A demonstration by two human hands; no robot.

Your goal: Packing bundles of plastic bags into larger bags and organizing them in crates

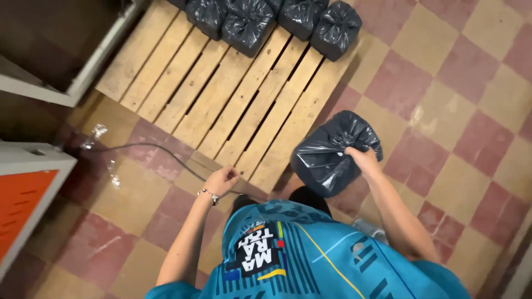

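Note:
My right hand (361,158) grips the knotted top of a filled black plastic bag (327,155), which hangs just off the near right corner of a wooden pallet (233,94). My left hand (221,180), with a bracelet on the wrist, hangs beside my body with its fingers curled and nothing in it, close to the pallet's near edge. Several more tied black bags (277,22) stand in a row along the pallet's far edge.
The floor is red and beige checkered tile (454,111). A dark cable (155,148) runs across the floor by the pallet's near left side. A grey cabinet frame (83,72) and an orange-fronted unit (22,199) stand at the left.

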